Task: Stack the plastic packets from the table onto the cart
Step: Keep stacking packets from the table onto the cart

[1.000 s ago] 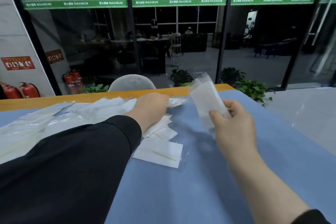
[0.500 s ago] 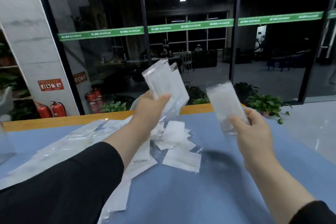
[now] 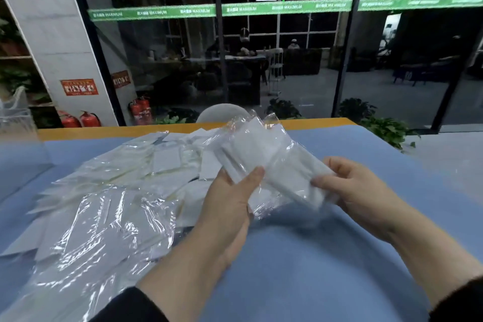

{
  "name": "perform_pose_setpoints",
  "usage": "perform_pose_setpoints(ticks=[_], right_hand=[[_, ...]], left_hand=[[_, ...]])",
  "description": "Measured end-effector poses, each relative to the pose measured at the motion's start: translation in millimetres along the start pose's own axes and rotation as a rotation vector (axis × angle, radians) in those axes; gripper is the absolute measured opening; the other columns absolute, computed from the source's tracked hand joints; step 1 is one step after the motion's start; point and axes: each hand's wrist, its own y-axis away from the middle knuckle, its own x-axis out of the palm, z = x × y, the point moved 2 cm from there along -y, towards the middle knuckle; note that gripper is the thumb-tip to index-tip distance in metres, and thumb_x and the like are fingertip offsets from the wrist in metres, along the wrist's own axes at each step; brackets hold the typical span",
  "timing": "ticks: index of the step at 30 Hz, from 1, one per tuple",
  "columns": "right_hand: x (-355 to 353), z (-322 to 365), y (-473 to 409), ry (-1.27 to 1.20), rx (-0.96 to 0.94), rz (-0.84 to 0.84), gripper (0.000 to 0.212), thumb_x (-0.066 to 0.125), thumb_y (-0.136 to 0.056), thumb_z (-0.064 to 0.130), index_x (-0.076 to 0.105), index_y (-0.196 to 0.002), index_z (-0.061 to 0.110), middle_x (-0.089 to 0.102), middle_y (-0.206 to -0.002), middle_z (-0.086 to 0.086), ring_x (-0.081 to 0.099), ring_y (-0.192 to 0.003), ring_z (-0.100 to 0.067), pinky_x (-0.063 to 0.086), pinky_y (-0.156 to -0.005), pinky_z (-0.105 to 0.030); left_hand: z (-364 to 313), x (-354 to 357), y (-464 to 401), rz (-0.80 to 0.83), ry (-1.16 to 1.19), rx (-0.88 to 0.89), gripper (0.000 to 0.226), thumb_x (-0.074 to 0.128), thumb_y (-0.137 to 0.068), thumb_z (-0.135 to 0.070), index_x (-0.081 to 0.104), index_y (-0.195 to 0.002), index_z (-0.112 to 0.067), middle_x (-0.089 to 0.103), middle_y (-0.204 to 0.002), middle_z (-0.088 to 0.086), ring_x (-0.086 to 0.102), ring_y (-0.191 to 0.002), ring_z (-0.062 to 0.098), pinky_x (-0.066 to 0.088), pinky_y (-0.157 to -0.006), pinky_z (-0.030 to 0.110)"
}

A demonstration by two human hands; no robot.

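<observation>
The held packets point(image 3: 264, 162) are hanging above the blue table point(image 3: 326, 256), long axis slanting from upper left down to lower right. The left hand point(image 3: 230, 206) is gripping their near-left edge, thumb on top, while the right hand point(image 3: 358, 191) is pinching the lower-right end; loose packets point(image 3: 104, 206) are lying heaped to the left

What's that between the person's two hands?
In the head view, a bunch of plastic packets spans the gap, gripped by the left hand and the right hand above the blue table.

Black long sleeves point(image 3: 136, 306), bare forearms.
</observation>
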Motion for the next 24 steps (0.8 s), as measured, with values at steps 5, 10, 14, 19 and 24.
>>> perform_pose_setpoints(ticks=[5, 10, 14, 19, 24], right_hand=[[20, -2, -6, -0.123, -0.035, -0.014, 0.019, 0.068, -0.091, 0.011, 0.064, -0.109, 0.004, 0.068, -0.101, -0.025, 0.064, -0.078, -0.026, 0.051, -0.076, -0.043], [29, 4, -6, -0.258, -0.067, 0.017, 0.058, 0.072, -0.087, 0.003, 0.049, -0.131, 0.035, 0.073, -0.107, -0.01, 0.074, -0.083, -0.027, 0.057, -0.064, -0.033], [21, 7, -3, -0.152, -0.151, 0.078, 0.045, 0.073, -0.082, 0.006, 0.066, -0.122, 0.025, 0.072, -0.114, -0.015, 0.071, -0.097, -0.037, 0.054, -0.077, -0.046], [0, 17, 2, 0.057, -0.291, -0.041, 0.036, 0.077, -0.082, 0.005, 0.071, -0.102, 0.034, 0.074, -0.098, -0.003, 0.07, -0.09, -0.027, 0.055, -0.081, -0.036], [1, 17, 9, 0.542, -0.329, 0.051, 0.045, 0.078, -0.083, 0.018, 0.059, -0.105, 0.052, 0.065, -0.095, 0.02, 0.06, -0.084, -0.007, 0.051, -0.075, -0.02]], left_hand=[[-1, 9, 3, 0.042, -0.02, 0.079, 0.037, 0.05, -0.104, -0.037, 0.056, -0.137, -0.022, 0.07, -0.129, 0.003, 0.066, -0.12, 0.024, 0.045, -0.108, 0.051], [6, 3, -3, 0.063, -0.09, 0.08, 0.035, 0.069, -0.095, -0.03, 0.067, -0.127, -0.017, 0.072, -0.125, 0.008, 0.065, -0.122, 0.027, 0.039, -0.113, 0.056], [6, -2, -3, 0.083, -0.164, 0.058, 0.037, 0.075, -0.087, -0.027, 0.071, -0.121, -0.013, 0.074, -0.119, 0.009, 0.069, -0.115, 0.028, 0.045, -0.109, 0.053], [-12, -2, -2, -0.124, -0.024, 0.218, 0.075, 0.071, -0.074, -0.071, 0.061, -0.131, -0.023, 0.075, -0.115, 0.002, 0.071, -0.104, 0.016, 0.054, -0.094, 0.04], [-26, -15, 2, -0.362, -0.266, 0.302, 0.079, 0.032, -0.072, -0.084, 0.069, -0.114, -0.028, 0.077, -0.097, 0.001, 0.074, -0.09, 0.019, 0.057, -0.088, 0.042]])
